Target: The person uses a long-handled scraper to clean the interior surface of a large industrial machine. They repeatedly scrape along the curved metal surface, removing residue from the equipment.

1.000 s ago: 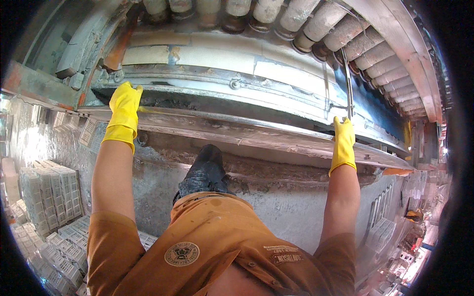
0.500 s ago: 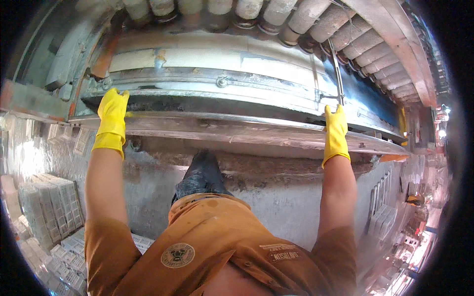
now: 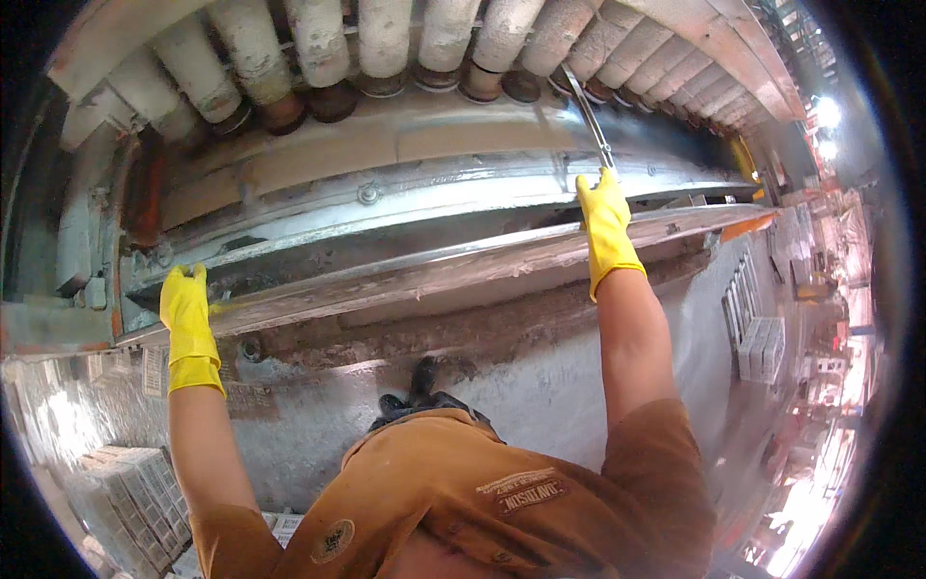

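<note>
Both hands wear yellow rubber gloves and reach over the bright rim of a long metal trough (image 3: 453,253). Closed with its fingers curled, my left hand (image 3: 186,311) is at the trough's left end; what its fingertips hold is hidden by the glove. My right hand (image 3: 609,230) is closed farther right and slightly farther away, at the lower end of a slim metal bar (image 3: 587,118). That bar slants up from the glove toward a row of rollers. Behind the trough runs a pale metal ledge with a round bolt (image 3: 368,193).
Thick, dusty rollers (image 3: 384,43) line the far side under a curved beam (image 3: 743,48). Stacked pale crates (image 3: 135,492) stand at the lower left, with another crate stack (image 3: 762,349) on the right. Below the trough, my dark boots (image 3: 422,374) are on the grey floor.
The view has shifted and tilted, bringing more rollers into sight. My left hand appears lower, my right hand higher and farther left. Both remain at the trough and closed.
</note>
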Demonstrator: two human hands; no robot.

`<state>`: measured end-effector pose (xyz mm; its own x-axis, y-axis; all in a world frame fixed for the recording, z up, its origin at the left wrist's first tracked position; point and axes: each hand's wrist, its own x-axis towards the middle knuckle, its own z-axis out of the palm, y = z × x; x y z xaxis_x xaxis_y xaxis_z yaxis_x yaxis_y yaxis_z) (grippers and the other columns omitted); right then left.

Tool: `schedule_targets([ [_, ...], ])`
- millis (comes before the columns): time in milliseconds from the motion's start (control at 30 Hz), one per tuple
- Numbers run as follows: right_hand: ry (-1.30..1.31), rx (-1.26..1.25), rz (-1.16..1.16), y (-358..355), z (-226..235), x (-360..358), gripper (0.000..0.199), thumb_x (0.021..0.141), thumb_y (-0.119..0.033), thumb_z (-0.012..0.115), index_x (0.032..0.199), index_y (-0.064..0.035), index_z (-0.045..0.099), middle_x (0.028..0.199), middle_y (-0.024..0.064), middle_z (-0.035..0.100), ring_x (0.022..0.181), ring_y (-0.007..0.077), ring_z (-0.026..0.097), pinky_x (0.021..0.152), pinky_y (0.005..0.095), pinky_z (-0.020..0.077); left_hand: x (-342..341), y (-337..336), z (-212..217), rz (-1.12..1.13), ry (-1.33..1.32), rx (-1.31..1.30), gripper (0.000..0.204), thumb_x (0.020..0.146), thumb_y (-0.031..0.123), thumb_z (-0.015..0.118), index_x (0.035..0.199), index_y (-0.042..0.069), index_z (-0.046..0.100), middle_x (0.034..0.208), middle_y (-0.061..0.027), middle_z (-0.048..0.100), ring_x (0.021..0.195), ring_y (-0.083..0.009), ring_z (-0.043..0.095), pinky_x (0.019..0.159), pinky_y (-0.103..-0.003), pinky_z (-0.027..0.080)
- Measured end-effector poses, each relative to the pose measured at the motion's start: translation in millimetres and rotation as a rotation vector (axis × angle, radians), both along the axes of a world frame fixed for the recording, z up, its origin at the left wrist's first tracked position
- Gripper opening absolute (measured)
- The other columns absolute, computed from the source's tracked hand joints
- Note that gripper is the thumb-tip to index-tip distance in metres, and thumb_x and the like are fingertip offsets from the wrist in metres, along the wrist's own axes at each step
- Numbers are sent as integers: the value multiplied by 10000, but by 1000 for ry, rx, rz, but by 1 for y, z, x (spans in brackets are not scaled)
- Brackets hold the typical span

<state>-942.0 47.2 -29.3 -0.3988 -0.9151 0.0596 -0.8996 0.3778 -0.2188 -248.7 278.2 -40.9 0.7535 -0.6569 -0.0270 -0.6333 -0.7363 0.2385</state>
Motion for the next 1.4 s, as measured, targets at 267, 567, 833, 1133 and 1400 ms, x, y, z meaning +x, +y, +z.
schedule_targets([
  [267, 2, 26, -29, 2, 4, 1, 668, 932, -557, 636, 1428, -111, 599, 1291, 195, 705, 1196, 360, 675, 1025, 466, 519, -15, -1, 8, 14, 103, -93, 550, 976, 504, 648, 1252, 32, 698, 1238, -195, 728, 1095, -353, 715, 903, -420, 564],
  [567, 6, -77, -43, -1, -3, 0, 670, 931, -587, 648, 1415, -125, 621, 1292, 187, 708, 1204, 358, 675, 1022, 458, 524, -14, -4, 12, 35, 213, -99, 513, 996, 437, 654, 1301, 24, 643, 1209, -161, 716, 963, -295, 739, 671, -386, 651],
  [833, -80, -161, -16, -7, -15, -10, 670, 917, -599, 620, 1400, -137, 656, 1269, 201, 718, 1183, 388, 681, 1020, 473, 524, -11, -3, 3, 43, 157, -196, 505, 983, 472, 639, 1253, 49, 694, 1194, -148, 745, 1022, -324, 732, 804, -424, 610],
  [1133, -55, -141, 18, 0, -14, -9, 620, 918, -610, 606, 1296, -125, 688, 1190, 212, 733, 1105, 411, 702, 961, 512, 544, -3, -4, 6, 20, 22, -92, 519, 985, 467, 602, 1269, 44, 698, 1272, -189, 717, 1162, -384, 687, 972, -464, 531],
  [1400, -64, -51, 166, 12, 10, 7, 549, 973, -572, 569, 1185, -80, 691, 1122, 180, 748, 1063, 380, 714, 880, 508, 565, -85, -23, 5, -153, -161, -127, 512, 995, 469, 629, 1298, 60, 688, 1291, -179, 713, 1173, -379, 681, 1008, -443, 532],
])
